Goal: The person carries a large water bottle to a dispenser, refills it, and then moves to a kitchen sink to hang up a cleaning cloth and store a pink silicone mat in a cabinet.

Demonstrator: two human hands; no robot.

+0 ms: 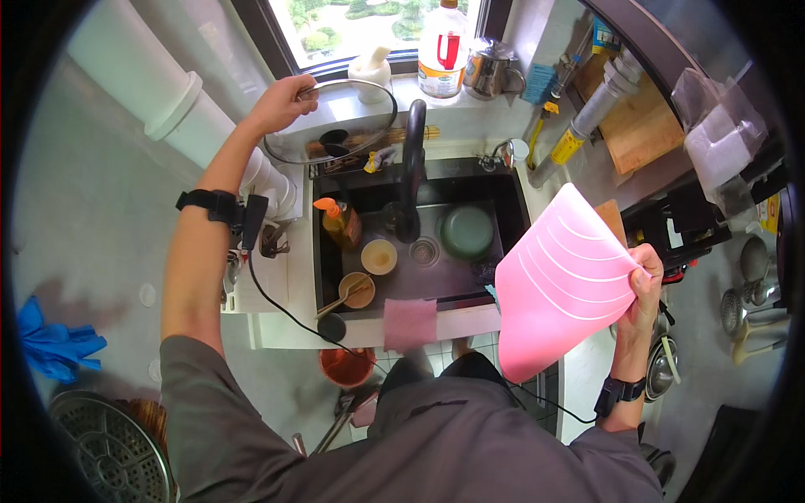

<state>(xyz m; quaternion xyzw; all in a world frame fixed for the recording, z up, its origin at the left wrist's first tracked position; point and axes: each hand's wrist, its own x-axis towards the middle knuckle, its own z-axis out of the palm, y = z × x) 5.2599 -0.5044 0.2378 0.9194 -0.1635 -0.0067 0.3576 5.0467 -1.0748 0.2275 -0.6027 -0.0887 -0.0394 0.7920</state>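
Note:
My left hand point(283, 107) grips the left rim of a glass pot lid point(371, 151), held up over the back left of the sink, before the windowsill. At the right, my right hand point(643, 283) pinches the edge of a pink silicone mat point(560, 276) with white curved lines, which hangs folded over beside the sink. In the dark sink point(409, 302) stand an orange-topped pump bottle point(341, 226), a small bowl point(379, 257), another bowl point(361, 295) with utensils across it, and an upturned green bowl point(467, 232).
A black faucet point(413, 170) rises over the sink's middle. On the windowsill are a mortar with pestle point(370, 75), a large plastic bottle point(443, 56) and a steel pitcher point(487, 69). A pink cloth point(410, 324) drapes over the front edge. A wooden board point(641, 138) leans at right.

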